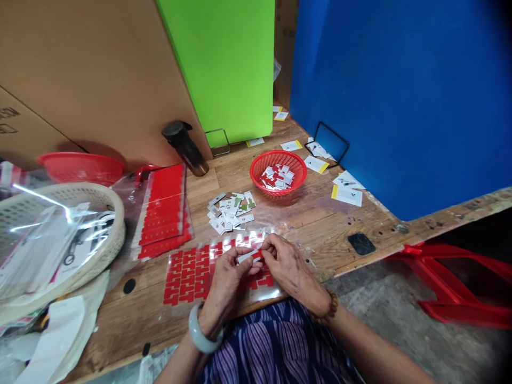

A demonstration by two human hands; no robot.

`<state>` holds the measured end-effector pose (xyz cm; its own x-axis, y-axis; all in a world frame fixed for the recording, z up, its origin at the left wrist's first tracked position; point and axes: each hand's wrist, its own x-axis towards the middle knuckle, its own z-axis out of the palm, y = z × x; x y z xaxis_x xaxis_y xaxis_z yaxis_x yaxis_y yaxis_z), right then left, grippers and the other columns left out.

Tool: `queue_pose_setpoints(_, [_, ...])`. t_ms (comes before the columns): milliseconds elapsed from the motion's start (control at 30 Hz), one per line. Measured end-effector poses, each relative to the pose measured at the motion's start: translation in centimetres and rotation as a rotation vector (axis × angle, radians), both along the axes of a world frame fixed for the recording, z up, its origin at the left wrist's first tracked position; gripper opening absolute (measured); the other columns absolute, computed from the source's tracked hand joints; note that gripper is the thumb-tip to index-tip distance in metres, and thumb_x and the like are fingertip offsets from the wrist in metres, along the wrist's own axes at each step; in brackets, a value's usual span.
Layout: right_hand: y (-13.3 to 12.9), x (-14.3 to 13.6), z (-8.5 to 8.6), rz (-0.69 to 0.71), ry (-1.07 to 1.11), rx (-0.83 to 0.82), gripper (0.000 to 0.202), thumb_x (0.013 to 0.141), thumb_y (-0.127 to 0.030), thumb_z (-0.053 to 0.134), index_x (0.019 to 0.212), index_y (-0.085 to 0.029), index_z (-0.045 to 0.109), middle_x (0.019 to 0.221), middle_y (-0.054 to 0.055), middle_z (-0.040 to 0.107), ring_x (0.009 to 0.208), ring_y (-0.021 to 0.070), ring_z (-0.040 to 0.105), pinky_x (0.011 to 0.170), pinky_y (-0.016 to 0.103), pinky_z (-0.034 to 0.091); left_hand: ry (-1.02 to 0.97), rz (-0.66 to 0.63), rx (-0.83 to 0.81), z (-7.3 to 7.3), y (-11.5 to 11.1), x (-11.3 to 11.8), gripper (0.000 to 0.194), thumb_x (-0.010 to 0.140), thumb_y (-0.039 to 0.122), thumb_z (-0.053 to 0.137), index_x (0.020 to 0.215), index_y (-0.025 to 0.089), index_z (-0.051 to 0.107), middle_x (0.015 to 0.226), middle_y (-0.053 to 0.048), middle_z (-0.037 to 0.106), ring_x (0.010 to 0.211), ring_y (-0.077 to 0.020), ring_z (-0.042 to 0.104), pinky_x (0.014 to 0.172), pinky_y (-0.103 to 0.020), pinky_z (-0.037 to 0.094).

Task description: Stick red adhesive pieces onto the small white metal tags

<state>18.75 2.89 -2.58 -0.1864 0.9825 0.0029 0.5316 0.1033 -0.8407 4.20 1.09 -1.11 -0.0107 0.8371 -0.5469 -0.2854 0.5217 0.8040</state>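
Patterned cloth (276,341) fills the lap, below a white piece (245,257) held over a red sheet (187,274).
From the head view, the left hand (234,266) pinches the white piece between thumb and fingers, hardly any gap left; the right hand (288,266) has thumb and forefinger drawn narrow on a red tab (258,254) at its end. Left seems to steady, right to do the finer handling. Sheet directly beneath, pile (229,214) and basket (301,173) beyond: probably placed for easy reach.
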Motion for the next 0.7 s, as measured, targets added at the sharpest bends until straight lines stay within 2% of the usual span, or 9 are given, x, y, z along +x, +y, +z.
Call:
queue_pose_setpoints(167, [-0.1, -0.1, -0.6, 0.008, -0.013, 0.035, 0.006, 0.083, -0.016, 0.049, 0.081, -0.020, 0.053, 0.084, 0.002, 0.055, 0.077, 0.0164, 0.054, 0.070, 0.029, 0.044, 0.002, 0.023, -0.008, -0.3, -0.1, -0.1, 0.038, 0.063, 0.022, 0.079, 0.094, 0.011, 0.059, 0.063, -0.005, 0.071, 0.060, -0.0143, 0.070, 0.063, -0.020, 0.056])
queue_pose_setpoints(233, [-0.1, 0.1, -0.9, -0.004, -0.001, 0.068, 0.007, 0.084, -0.018, 0.050, 0.089, -0.020, 0.054, 0.090, 0.004, 0.054, 0.080, 0.0176, 0.055, 0.073, 0.031, 0.045, -0.004, 0.033, -0.018, -0.4, -0.2, -0.2, 0.037, 0.064, 0.018, 0.078, 0.094, 0.010, 0.059, 0.064, -0.005, 0.071, 0.059, -0.0137, 0.069, 0.062, -0.019, 0.055])
queue_pose_setpoints(300, [0.2, 0.5, -1.0, -0.074, 0.006, 0.111, 0.023, 0.081, -0.020, 0.054, 0.104, -0.019, 0.053, 0.098, 0.006, 0.054, 0.083, 0.0188, 0.055, 0.075, 0.033, 0.046, -0.023, 0.049, -0.029, -0.4, -0.2, -0.3, 0.034, 0.065, 0.015, 0.076, 0.093, 0.011, 0.058, 0.065, -0.006, 0.072, 0.059, -0.0132, 0.069, 0.062, -0.019, 0.056])
queue_pose_setpoints(367, [0.6, 1.0, -1.0, -0.152, 0.025, 0.126, 0.033, 0.080, -0.020, 0.056, 0.112, -0.018, 0.050, 0.099, 0.007, 0.055, 0.081, 0.0188, 0.055, 0.075, 0.033, 0.047, -0.051, 0.063, -0.045, -0.3, -0.4, -0.5, 0.032, 0.066, 0.012, 0.075, 0.093, 0.011, 0.057, 0.067, -0.007, 0.072, 0.059, -0.0126, 0.069, 0.062, -0.019, 0.056])
queue_pose_setpoints(467, [1.0, 1.5, -0.7, -0.090, 0.125, -0.003, 0.014, 0.088, -0.027, 0.047, 0.096, -0.019, 0.055, 0.078, 0.002, 0.058, 0.067, 0.0149, 0.056, 0.064, 0.028, 0.046, -0.076, 0.077, -0.055, -0.2, -0.7, -0.7, 0.032, 0.066, 0.011, 0.074, 0.092, 0.011, 0.057, 0.068, -0.008, 0.073, 0.059, -0.0132, 0.069, 0.061, -0.020, 0.056])
queue_pose_setpoints(567, [0.6, 1.2, -0.5, 0.049, 0.234, -0.185, 0.026, 0.093, -0.036, 0.037, 0.084, -0.020, 0.056, 0.060, -0.003, 0.054, 0.051, 0.0110, 0.052, 0.053, 0.023, 0.042, -0.065, 0.081, -0.047, 0.2, -0.9, -0.7, 0.033, 0.064, 0.012, 0.076, 0.091, 0.011, 0.057, 0.072, -0.009, 0.073, 0.060, -0.0141, 0.069, 0.061, -0.020, 0.056])
queue_pose_setpoints(700, [-0.4, 0.0, -0.1, 0.129, 0.367, -0.302, 0.023, 0.087, -0.039, 0.047, 0.084, -0.018, 0.056, 0.057, -0.004, 0.053, 0.047, 0.0090, 0.050, 0.045, 0.020, 0.038, -0.035, 0.045, -0.026, 0.7, -1.5, -0.6, 0.035, 0.063, 0.017, 0.078, 0.092, 0.010, 0.058, 0.069, -0.008, 0.073, 0.059, -0.0155, 0.070, 0.062, -0.021, 0.056])
